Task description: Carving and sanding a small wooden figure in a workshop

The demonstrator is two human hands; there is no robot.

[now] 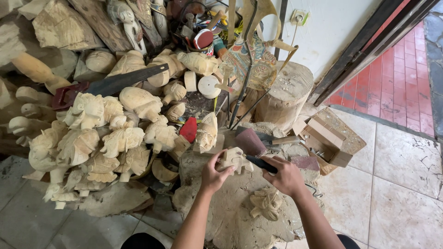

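the pale carving point(234, 160) sits on the stump worktop point(230, 203), wrapped from its left side by the left hand point(213, 176), with the dark-handled tool point(261, 164) meeting it from the right. a second carving point(265, 203) lies on the stump just below the right hand point(287, 176); a heap of figures point(99, 138) and a saw point(110, 85) crowd the left, with tiled floor point(397, 184) around. the left grip is closed on the carving, the right grip closed on the tool

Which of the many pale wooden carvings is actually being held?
The small carving on the work stump, gripped by the left hand while the right hand applies a black-handled tool; the others lie piled, untouched.
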